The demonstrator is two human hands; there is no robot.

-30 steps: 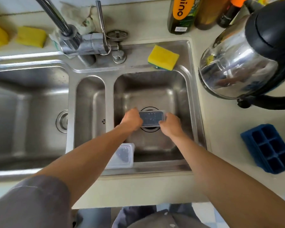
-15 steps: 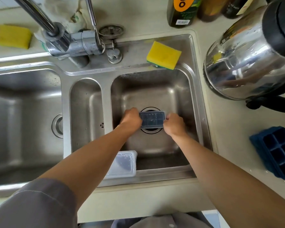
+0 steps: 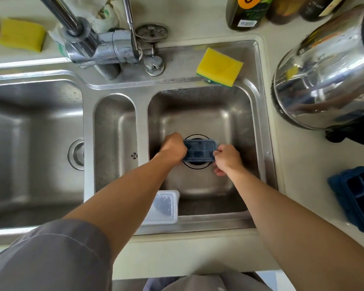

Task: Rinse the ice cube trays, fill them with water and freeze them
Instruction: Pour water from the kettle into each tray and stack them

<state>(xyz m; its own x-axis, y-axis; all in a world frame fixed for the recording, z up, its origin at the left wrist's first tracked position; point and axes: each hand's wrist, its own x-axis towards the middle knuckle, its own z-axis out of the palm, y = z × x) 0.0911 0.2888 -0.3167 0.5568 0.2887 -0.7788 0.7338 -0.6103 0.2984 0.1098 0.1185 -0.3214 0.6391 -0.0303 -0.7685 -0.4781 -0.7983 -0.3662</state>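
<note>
The right sink bowl (image 3: 208, 114) holds a small blue ice tray (image 3: 199, 151), right over the drain. The left hand (image 3: 172, 149) grips one end and the right hand (image 3: 227, 159) pinches the other. A clear lid (image 3: 163, 207) sits at the bowl's front edge (an arm hides part of it). A second blue tray (image 3: 359, 198) lies on the counter, cut off at the side, and I cannot tell what is in its dark cups. The bottle (image 3: 247, 11) label is cut off too, so only a big "o" shows.

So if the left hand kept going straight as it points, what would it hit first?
The left hand grips the blue ice tray, so that's first; past it, probably the basin's back wall, though depth is unclear.
</note>
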